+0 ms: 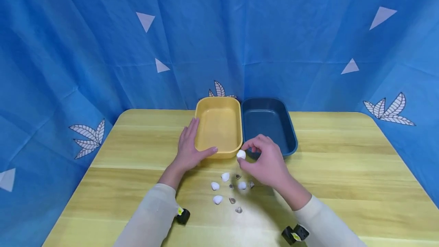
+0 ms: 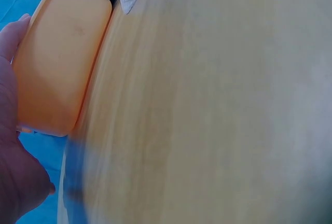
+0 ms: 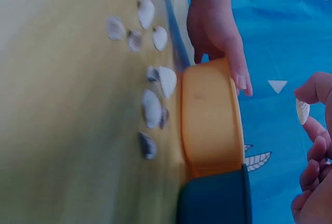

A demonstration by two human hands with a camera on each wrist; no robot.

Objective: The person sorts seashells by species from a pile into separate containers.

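My right hand pinches a white seashell between thumb and fingertips, above the table just in front of where two trays meet. The right wrist view shows the same ridged shell at the fingertips. My left hand rests against the yellow tray, its fingers straight along the left side and its thumb at the front rim. Beside it, on the right, stands a dark blue tray, its near corner partly hidden by my right hand. No shell shows inside the yellow tray.
Several loose shells lie on the wooden table in front of the trays. Some are white, others are small and brownish. A blue patterned curtain hangs behind the table and at its sides.
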